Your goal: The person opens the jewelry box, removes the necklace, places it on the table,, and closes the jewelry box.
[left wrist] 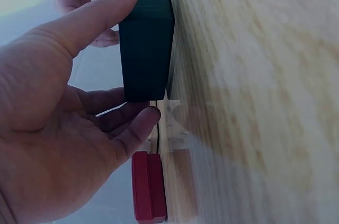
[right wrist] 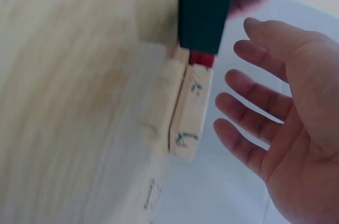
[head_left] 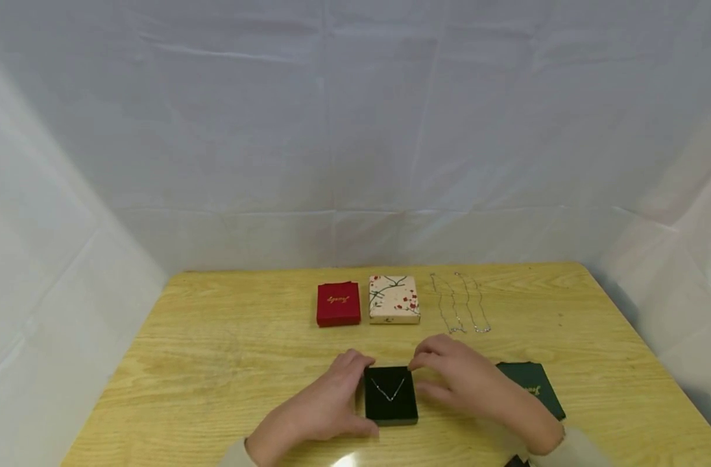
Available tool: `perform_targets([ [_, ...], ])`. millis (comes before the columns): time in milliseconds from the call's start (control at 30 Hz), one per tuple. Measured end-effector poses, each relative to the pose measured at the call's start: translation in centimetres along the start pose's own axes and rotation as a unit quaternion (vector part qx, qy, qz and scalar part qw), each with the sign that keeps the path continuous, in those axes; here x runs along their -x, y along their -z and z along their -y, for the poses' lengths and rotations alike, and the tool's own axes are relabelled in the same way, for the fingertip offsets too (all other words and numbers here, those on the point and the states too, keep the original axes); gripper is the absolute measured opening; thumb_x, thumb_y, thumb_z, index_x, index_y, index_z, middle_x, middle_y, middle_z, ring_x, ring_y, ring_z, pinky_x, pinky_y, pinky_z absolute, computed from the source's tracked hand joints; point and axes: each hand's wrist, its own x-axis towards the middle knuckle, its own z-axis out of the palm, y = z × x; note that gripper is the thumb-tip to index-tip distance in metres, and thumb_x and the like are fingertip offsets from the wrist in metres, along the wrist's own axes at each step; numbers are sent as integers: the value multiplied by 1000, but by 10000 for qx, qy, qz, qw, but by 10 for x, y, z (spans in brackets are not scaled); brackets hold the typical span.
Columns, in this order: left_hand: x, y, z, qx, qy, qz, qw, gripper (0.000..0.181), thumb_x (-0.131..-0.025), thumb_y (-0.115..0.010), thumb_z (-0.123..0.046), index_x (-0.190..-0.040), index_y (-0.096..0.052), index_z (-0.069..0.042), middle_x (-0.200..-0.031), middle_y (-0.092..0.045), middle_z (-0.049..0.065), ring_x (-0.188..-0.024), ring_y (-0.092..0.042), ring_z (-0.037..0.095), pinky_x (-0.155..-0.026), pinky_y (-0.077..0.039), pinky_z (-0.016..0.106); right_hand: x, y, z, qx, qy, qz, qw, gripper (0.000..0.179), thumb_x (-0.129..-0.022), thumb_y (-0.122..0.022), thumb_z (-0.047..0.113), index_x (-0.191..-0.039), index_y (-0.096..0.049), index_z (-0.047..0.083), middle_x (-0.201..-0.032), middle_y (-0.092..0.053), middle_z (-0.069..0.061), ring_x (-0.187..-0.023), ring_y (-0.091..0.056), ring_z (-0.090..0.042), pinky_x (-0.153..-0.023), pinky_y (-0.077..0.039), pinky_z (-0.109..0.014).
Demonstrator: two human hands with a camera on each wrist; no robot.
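Observation:
A dark green jewelry box base (head_left: 390, 416) with a black insert sits on the table in front of me. On the insert a thin silver necklace (head_left: 390, 397) lies in a V shape. My left hand (head_left: 335, 402) holds the box at its left side, thumb at the near edge and fingers at the far edge; the left wrist view shows the thumb against the green box (left wrist: 147, 49). Beside the box's right side is my right hand (head_left: 463, 379), its fingers loosely bent and, in the right wrist view, apart from the green box (right wrist: 204, 12).
A green lid (head_left: 530, 376) with gold lettering lies partly behind my right forearm. Farther back are a red box (head_left: 338, 308), a cream floral box (head_left: 394, 301) and two silver necklaces (head_left: 481, 318) laid out lengthwise. A small black object (head_left: 516, 462) shows at the bottom edge.

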Motion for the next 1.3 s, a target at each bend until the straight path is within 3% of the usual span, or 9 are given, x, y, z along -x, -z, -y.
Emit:
perform_targets([
  [133, -2, -1, 1, 13, -85, 32, 10000, 97, -76, -97, -40, -151, -49, -2, -133, -51, -2, -121, -50, 11, -111, -47, 36, -7, -8, 6, 217, 12, 32, 9998, 20, -100, -76, 31, -116, -78, 18, -119, -65, 5, -112, -60, -15, -95, -56, -39],
  [333, -4, -1, 1, 77, -31, 89, 9999, 94, -77, -96, -41, -150, -50, -3, -132, -52, -2, -121, -50, 11, -111, -47, 36, -14, -12, 16, 956, -10, 55, 9954, 17, -99, -77, 30, -108, -81, 16, -114, -67, 4, -107, -60, -16, -91, -56, -40],
  [500, -4, -1, 0, 34, -22, 48, 10000, 93, -77, -96, -40, -149, -51, -2, -132, -52, -2, -120, -51, 11, -111, -47, 36, -20, -15, 27, 1291, -346, 198, 9908, 18, -98, -77, 34, -99, -81, 16, -110, -67, 3, -104, -60, -17, -90, -56, -44],
  [700, -4, -2, 0, 44, -53, 36, 10000, 90, -78, -96, -39, -148, -52, -2, -131, -52, -2, -119, -51, 11, -111, -47, 35, -25, -22, 32, 1290, -735, 419, 9880, 17, -96, -78, 32, -94, -79, 15, -109, -67, 1, -101, -59, -20, -87, -55, -46],
  [1033, -3, -3, 0, -45, -108, -33, 9999, 87, -79, -96, -38, -145, -53, -1, -132, -52, -1, -119, -51, 10, -111, -47, 34, -30, -26, 32, 966, -957, 476, 9896, 11, -92, -80, 22, -94, -75, 13, -109, -67, 0, -99, -59, -19, -89, -57, -45],
  [1300, -3, -1, 0, -41, -86, -2, 10000, 86, -79, -96, -38, -145, -54, -2, -131, -52, -1, -119, -51, 9, -110, -48, 34, -31, -27, 25, 608, -738, 46, 9954, 14, -87, -80, 13, -80, -68, 18, -106, -68, 1, -96, -59, -17, -85, -57, -40],
])
